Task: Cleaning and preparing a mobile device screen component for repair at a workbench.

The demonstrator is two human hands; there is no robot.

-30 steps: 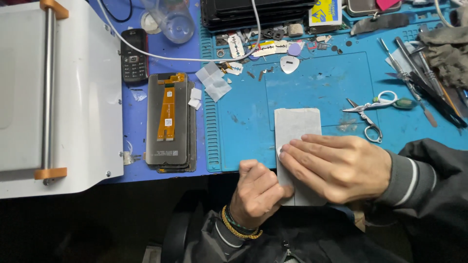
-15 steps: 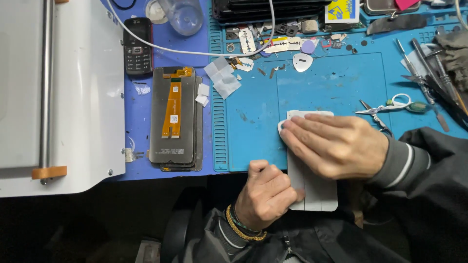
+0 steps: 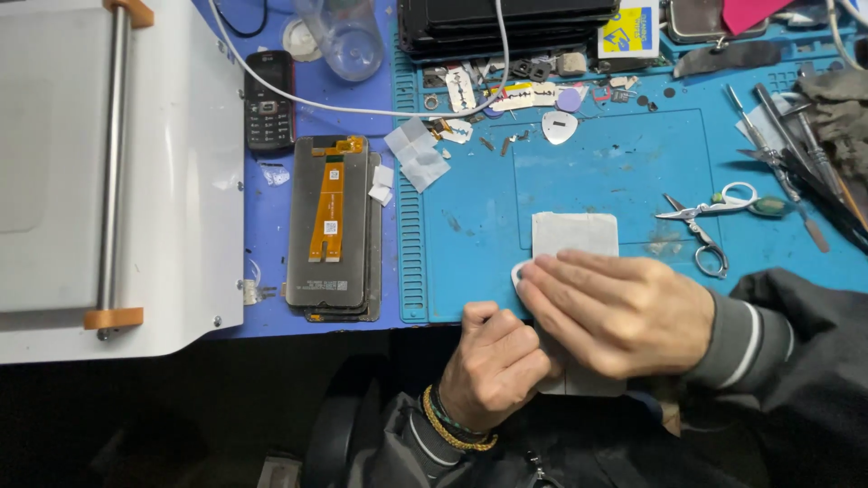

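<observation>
Blue covers most of your tabletop: a blue mat lies over a blue top. Your right hand lies flat on a pale grey panel at the near edge of the mat, fingers spread a little and pressing down. Your left hand is curled in a fist against the panel's near left side; you cannot tell what its fingers pinch.

A clear plastic cup stands at the far edge; what is in it cannot be made out. Left of the mat lies a dark phone screen with an orange strip on its back, and an old black phone sits beyond it. Scissors lie just right of the panel. A white machine fills the left side.
</observation>
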